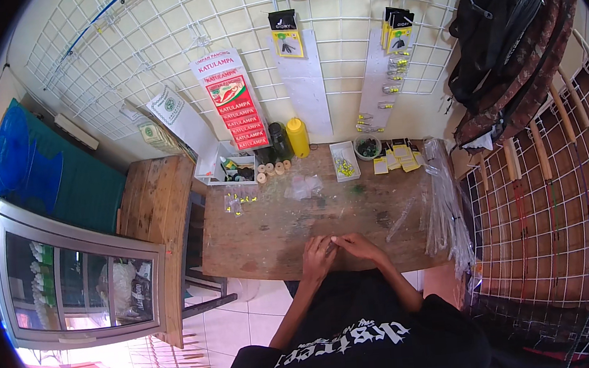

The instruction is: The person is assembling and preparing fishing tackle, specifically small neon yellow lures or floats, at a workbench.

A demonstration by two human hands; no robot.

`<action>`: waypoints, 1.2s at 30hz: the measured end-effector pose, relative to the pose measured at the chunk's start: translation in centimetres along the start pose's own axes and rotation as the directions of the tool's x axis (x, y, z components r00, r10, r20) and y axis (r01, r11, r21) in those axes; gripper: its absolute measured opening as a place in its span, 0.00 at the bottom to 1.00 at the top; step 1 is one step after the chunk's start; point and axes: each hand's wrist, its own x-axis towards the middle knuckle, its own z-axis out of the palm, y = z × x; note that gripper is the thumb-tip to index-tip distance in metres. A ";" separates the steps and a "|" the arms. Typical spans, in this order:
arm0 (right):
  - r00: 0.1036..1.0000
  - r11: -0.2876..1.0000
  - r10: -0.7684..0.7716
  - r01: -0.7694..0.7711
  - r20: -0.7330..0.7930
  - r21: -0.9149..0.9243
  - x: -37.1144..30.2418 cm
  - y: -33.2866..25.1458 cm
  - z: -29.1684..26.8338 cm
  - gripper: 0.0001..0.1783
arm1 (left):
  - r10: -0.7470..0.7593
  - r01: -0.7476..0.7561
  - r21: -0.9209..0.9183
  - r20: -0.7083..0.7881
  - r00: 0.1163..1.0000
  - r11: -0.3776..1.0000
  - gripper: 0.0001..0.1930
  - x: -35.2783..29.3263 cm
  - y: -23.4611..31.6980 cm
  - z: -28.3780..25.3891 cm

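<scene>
My left hand [318, 257] and my right hand [359, 246] meet over the near edge of a wooden table [264, 236], right in front of my body. The fingers of both are bent and drawn together where the fingertips touch. Whatever lies between them, if anything, is too small and hidden to make out. Beyond the hands lie crumpled clear plastic bags [303, 187]. To their left are several small clear packets with yellow-green pieces [239, 202]. A white tray [348, 177] farther back holds small yellow-green pieces.
Along the back stand a white divided box [241, 182], wooden spools [279, 168], a dark bottle [279, 141], a yellow squeeze bottle [297, 138], and a round tub [370, 157] beside yellow packets [400, 157]. Long clear plastic sleeves [438, 205] hang over the right edge. A glass-fronted cabinet [76, 237] stands left.
</scene>
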 end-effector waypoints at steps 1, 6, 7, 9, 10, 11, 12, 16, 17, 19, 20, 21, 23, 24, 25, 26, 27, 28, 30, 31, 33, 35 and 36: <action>0.999 1.000 -0.026 0.026 -0.033 -0.005 0.0 0.0 0.2 0.27 | -0.002 0.002 -0.001 0.000 1.000 1.000 0.16 -0.1 0.0 0.0; 0.997 0.996 -0.030 0.024 -0.072 -0.081 0.0 0.0 0.1 0.28 | -0.021 0.020 -0.034 -0.021 1.000 0.999 0.16 -0.1 -0.3 0.1; 0.997 0.995 -0.043 0.038 -0.056 -0.089 -0.2 -0.4 0.0 0.28 | -0.024 0.023 -0.034 -0.021 0.999 0.999 0.16 -0.1 -0.4 0.2; 0.998 0.994 -0.052 0.048 -0.042 -0.095 -0.1 -0.5 -0.2 0.28 | -0.196 0.196 -0.162 0.018 0.980 0.967 0.17 0.0 -0.4 0.5; 0.999 0.994 -0.031 0.027 -0.039 -0.103 0.0 -0.4 -0.4 0.26 | -0.197 0.198 -0.163 0.022 0.980 0.967 0.17 0.0 -0.5 0.6; 0.999 0.994 -0.010 0.006 -0.035 -0.111 0.1 -0.2 -0.5 0.25 | -0.211 0.211 -0.195 0.024 0.977 0.958 0.17 0.1 -0.6 0.6; 1.000 0.994 -0.007 0.004 -0.030 -0.110 0.0 -0.5 -0.4 0.25 | -0.230 0.229 -0.225 0.023 0.973 0.947 0.17 0.1 -0.7 0.5; 0.980 0.986 -0.114 0.132 -0.163 0.104 0.0 -0.5 -1.3 0.19 | -0.268 0.253 -0.229 -0.036 0.963 0.940 0.15 0.0 -0.7 0.2; 0.963 0.978 -0.117 0.154 -0.244 0.139 0.2 -0.2 -2.0 0.16 | -0.289 0.270 -0.253 -0.040 0.957 0.929 0.15 0.0 -0.6 0.0; 0.929 0.978 -0.096 0.156 -0.357 0.142 1.3 0.8 -4.0 0.13 | -0.311 0.287 -0.276 -0.045 0.949 0.917 0.15 -0.1 -0.8 -0.4; 0.883 0.977 -0.076 0.159 -0.462 0.142 2.2 1.5 -5.2 0.10 | -0.314 0.289 -0.263 -0.061 0.947 0.921 0.15 -0.4 -1.0 -0.6; 0.854 0.981 -0.068 0.150 -0.515 0.119 3.3 2.2 -6.7 0.08 | -0.315 0.287 -0.251 -0.075 0.946 0.924 0.15 -0.5 -1.3 -0.7; 0.787 0.987 -0.096 0.152 -0.609 0.041 6.0 3.3 -9.9 0.06 | -0.323 0.293 -0.253 -0.084 0.943 0.922 0.15 -0.7 -1.7 -0.8; 0.752 0.987 -0.132 0.161 -0.646 -0.015 7.5 3.4 -11.2 0.06 | -0.333 0.301 -0.254 -0.093 0.938 0.919 0.15 -0.8 -1.9 -0.8; 0.733 0.990 -0.139 0.096 -0.666 -0.101 8.8 2.8 -12.2 0.05 | -0.336 0.304 -0.255 -0.093 0.937 0.918 0.15 -0.6 -1.7 -1.1; 0.713 0.982 -0.149 0.028 -0.685 -0.185 10.1 2.2 -13.2 0.05 | -0.339 0.309 -0.241 -0.090 0.937 0.920 0.16 -0.5 -1.5 -1.3; 0.714 0.982 -0.149 0.028 -0.685 -0.184 11.4 1.9 -14.0 0.05 | -0.340 0.314 -0.228 -0.087 0.936 0.922 0.17 -0.4 -1.3 -1.6; 0.691 0.936 -0.272 0.028 -0.670 -0.351 12.9 1.5 -14.6 0.05 | -0.342 0.315 -0.228 -0.088 0.936 0.921 0.17 -0.3 -1.4 -1.5; 0.673 0.861 -0.390 0.026 -0.628 -0.507 14.8 0.9 -14.7 0.04 | -0.332 0.315 -0.189 -0.068 0.941 0.930 0.19 -0.3 -1.7 -1.5; 0.662 0.774 -0.435 -0.072 -0.611 -0.629 15.6 0.5 -14.3 0.03 | -0.339 0.321 -0.188 -0.070 0.938 0.928 0.19 -0.4 -1.8 -1.5; 0.656 0.664 -0.478 -0.167 -0.585 -0.729 16.5 0.2 -13.8 0.03 | -0.402 0.396 -0.161 -0.006 0.916 0.904 0.21 -0.4 -2.0 -1.6; 0.793 0.496 -0.389 -0.249 -0.469 -0.832 17.2 0.3 -13.6 0.06 | -0.405 0.401 -0.156 0.010 0.914 0.903 0.22 -0.6 -2.8 -1.2; 0.795 0.497 -0.390 -0.243 -0.465 -0.833 17.4 0.2 -13.3 0.06 | -0.408 0.407 -0.152 0.024 0.913 0.901 0.22 -0.9 -3.4 -1.1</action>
